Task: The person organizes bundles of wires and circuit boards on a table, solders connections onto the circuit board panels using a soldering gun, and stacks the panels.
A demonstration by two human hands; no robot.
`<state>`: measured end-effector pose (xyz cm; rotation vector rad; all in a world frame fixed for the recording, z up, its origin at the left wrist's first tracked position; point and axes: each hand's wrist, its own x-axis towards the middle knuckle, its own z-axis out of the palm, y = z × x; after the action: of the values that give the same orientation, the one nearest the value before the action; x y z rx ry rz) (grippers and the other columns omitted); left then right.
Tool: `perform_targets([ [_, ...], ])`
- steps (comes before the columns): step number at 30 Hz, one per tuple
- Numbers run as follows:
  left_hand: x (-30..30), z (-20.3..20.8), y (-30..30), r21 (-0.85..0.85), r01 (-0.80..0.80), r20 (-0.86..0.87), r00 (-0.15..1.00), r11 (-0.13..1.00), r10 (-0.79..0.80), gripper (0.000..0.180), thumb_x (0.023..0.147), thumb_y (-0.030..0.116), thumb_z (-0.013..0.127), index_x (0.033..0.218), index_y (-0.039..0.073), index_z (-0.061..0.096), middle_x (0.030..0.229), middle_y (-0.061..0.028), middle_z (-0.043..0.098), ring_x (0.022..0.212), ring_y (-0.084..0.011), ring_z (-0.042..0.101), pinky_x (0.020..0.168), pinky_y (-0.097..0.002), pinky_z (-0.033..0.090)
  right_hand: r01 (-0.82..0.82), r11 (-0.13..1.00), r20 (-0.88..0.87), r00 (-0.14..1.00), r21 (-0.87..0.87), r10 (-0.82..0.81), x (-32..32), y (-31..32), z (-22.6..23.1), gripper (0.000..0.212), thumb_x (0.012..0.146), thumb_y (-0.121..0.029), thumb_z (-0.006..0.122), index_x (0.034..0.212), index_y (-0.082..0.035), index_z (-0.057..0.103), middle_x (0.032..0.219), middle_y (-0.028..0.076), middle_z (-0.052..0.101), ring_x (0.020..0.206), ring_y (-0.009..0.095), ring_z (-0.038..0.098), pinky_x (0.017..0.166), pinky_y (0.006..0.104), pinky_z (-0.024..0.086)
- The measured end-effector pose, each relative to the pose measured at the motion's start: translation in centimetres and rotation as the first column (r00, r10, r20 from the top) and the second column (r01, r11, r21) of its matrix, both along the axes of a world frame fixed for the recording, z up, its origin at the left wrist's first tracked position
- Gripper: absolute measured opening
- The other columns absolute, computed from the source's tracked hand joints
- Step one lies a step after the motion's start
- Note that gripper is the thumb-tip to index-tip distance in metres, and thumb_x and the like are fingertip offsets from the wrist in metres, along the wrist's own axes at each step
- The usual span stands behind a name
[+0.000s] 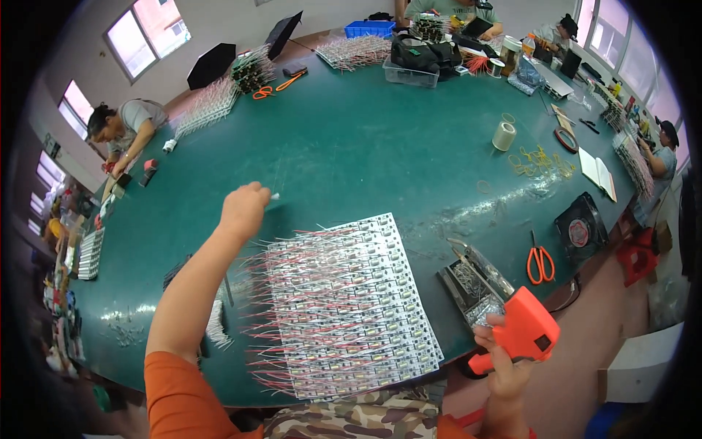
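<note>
My left hand (245, 211) is stretched out over the green table beyond the boards. Its fingers are pinched together on a small white thing (275, 196), too small to name. My right hand (504, 366) grips an orange soldering gun (525, 325), and the gun's metal front lies over a dark metal tray (455, 284) with silvery bits in it. Between my arms, close to my body, lies a large sheet of white circuit boards (380, 293). Rows of red and white wires (281, 304) stick out along its left part.
Orange-handled scissors (540, 265) and a black fan (581, 227) lie on the right. Farther off are a spool (504, 136), yellow bands (541, 162) and an open notebook (597, 174). A bundle of white wires (217, 325) lies beside my left arm. Several other people sit around the table (329, 146).
</note>
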<state>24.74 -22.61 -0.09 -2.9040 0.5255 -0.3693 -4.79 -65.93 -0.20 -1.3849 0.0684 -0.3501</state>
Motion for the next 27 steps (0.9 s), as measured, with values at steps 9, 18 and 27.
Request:
perform_targets([
  [9, -3.9, 3.5, -12.6, -0.201, 0.467, 0.143, 0.884, 0.861, -0.446, 0.014, 0.078, 0.005, 0.061, 0.091, 0.008, 0.067, 0.084, -0.0083, 0.06, 0.081, -0.0296, 0.063, 0.069, -0.0419, 0.051, -0.017, 0.983, -0.096, 0.995, 0.185, 0.036, 4.0, -0.2, 2.6, 0.058, 0.09, -0.01, 0.065, 0.141, 0.007, 0.042, 0.129, 0.024, 0.06, 0.104, 0.033, 0.069, 0.088, 0.0421, 0.059],
  [18, -2.9, 0.6, -14.6, -0.158, 0.595, 0.035, 0.801, 0.788, -0.598, 0.018, 0.075, 0.01, 0.061, 0.092, 0.006, 0.064, 0.084, -0.0065, 0.059, 0.083, -0.0271, 0.063, 0.079, -0.0403, 0.05, -0.178, 0.98, -0.156, 0.974, -0.087, 0.163, 8.0, 3.1, 2.0, 0.048, 0.087, 0.001, 0.06, 0.133, 0.008, 0.051, 0.121, 0.02, 0.065, 0.103, 0.028, 0.07, 0.089, 0.0403, 0.057],
  [27, -2.1, -0.6, -14.3, -0.165, 0.666, 0.033, 0.74, 0.727, -0.671, 0.014, 0.076, 0.013, 0.061, 0.089, 0.007, 0.064, 0.083, -0.0059, 0.06, 0.083, -0.0253, 0.064, 0.084, -0.0411, 0.052, -0.134, 0.956, -0.093, 0.989, -0.26, 0.113, 9.6, 4.2, -0.5, 0.041, 0.083, -0.003, 0.073, 0.121, 0.007, 0.059, 0.097, 0.014, 0.072, 0.089, 0.019, 0.072, 0.078, 0.0312, 0.056],
])
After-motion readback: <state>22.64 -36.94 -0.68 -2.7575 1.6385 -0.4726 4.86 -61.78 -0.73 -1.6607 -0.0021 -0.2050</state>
